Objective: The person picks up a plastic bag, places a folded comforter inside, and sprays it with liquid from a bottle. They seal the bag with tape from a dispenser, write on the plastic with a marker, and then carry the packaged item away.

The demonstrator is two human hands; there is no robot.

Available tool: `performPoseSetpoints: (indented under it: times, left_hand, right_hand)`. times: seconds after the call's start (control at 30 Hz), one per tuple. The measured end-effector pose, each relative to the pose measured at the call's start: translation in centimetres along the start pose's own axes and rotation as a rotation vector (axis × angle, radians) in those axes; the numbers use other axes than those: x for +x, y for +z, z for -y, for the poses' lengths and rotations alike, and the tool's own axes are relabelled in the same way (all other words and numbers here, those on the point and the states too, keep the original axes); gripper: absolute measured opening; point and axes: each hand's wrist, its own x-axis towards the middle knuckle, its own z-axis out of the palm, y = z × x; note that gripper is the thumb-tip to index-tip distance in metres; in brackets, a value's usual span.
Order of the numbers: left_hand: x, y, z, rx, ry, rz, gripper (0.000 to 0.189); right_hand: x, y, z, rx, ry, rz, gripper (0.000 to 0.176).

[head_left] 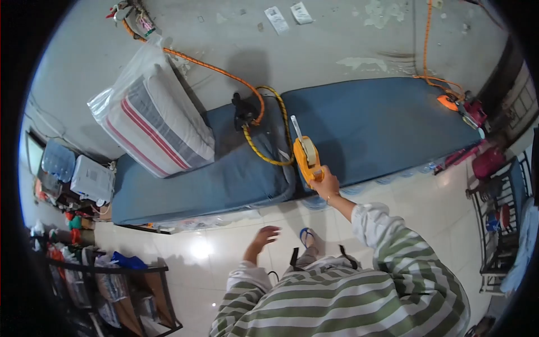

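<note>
My right hand [325, 184] grips the handle of a yellow-orange tape dispenser [303, 163], raised over the blue padded table [370, 123]. A pale roll of tape sits in the dispenser, and a light strip sticks up past its far end. My left hand [266, 236] hangs low in front of the table's near edge, fingers apart, with nothing in it. Left of the dispenser, a striped white, grey and red folded textile [157, 118] in a clear plastic bag stands on the table, leaning back.
A black device [244, 111] with an orange cord and a yellow cord [255, 150] lies on the table. An orange-and-maroon tool [449, 103] is at the right end. Shelves with bagged goods [106, 269] stand lower left, a dark metal rack [502, 219] at right.
</note>
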Motion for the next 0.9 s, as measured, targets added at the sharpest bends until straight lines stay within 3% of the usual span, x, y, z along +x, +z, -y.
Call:
performPoseSetpoints:
  times: [0.13,0.23,0.33,0.43,0.47,0.53,0.6,0.67,0.73,0.83,0.9]
  left_hand:
    - [4.2,7.3,-7.1,0.386,-0.067,0.176,0.025]
    - [5.3,8.4,-5.8,0.26,-0.12,0.144,0.026]
    - [5.0,9.3,-6.0,0.258,-0.137,0.145,0.027]
    - [4.3,8.7,-5.4,0.132,-0.164,0.085,0.027]
    - [4.0,8.4,-6.2,0.108,-0.181,0.059,0.026]
    - [3.7,7.1,-8.6,0.153,-0.179,0.049,0.026]
    - [4.1,5.2,-9.9,0.145,-0.125,0.126,0.025]
    - [4.8,5.3,-12.0,0.154,-0.08,0.213,0.026]
    - [7.0,6.7,-13.3,0.216,-0.11,0.281,0.026]
    - [11.4,12.4,-16.1,0.272,-0.154,0.383,0.027]
    - [15.3,17.0,-16.6,0.333,-0.159,0.441,0.025]
  right_hand:
    - [0.5,-0.2,2.6,0.087,-0.234,0.106,0.043]
    - [0.8,0.7,5.2,0.234,-0.265,0.339,0.041]
    - [1.6,4.4,7.9,0.197,-0.323,0.464,0.042]
    - [3.2,8.7,10.7,0.287,-0.4,0.493,0.043]
    - [3.8,11.6,10.3,0.273,-0.425,0.424,0.039]
    - [5.4,13.1,10.8,0.122,-0.352,0.524,0.037]
    - [6.7,15.3,9.2,0.142,-0.406,0.534,0.043]
    - [7.4,14.7,8.8,0.128,-0.398,0.695,0.052]
    - [7.3,12.4,8.2,0.063,-0.412,0.653,0.054]
    - [11.1,2.5,5.8,0.173,-0.441,0.78,0.052]
    - [15.1,-5.0,1.9,0.217,-0.264,0.733,0.039]
